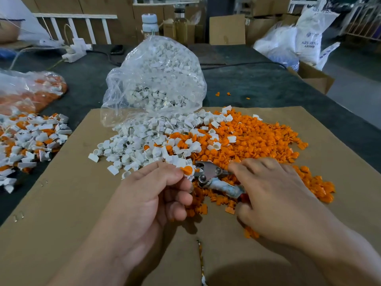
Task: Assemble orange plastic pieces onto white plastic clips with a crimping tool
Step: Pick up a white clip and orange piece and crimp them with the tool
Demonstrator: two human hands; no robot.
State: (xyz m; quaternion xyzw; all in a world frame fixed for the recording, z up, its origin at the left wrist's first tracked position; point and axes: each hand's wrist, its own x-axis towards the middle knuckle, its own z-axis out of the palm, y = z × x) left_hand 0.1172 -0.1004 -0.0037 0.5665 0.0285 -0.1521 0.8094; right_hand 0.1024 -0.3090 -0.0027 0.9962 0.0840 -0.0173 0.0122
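My left hand (152,195) pinches a white clip with an orange piece (188,169) set in it, thumb and forefinger closed on it. My right hand (274,195) grips the metal crimping tool (210,174), whose jaws touch the clip's right side. The tool's handles are mostly hidden under my palm. Loose white clips (140,145) lie heaped on the cardboard sheet (68,203) ahead of my left hand. A wide heap of orange pieces (253,141) spreads ahead of and beneath my right hand.
A clear plastic bag of white clips (156,79) lies open behind the heaps. Assembled white-and-orange parts (28,141) pile at the left, with another bag (31,91) behind them. Bottles (150,25), a power strip (76,50) and cardboard boxes (226,29) stand at the back.
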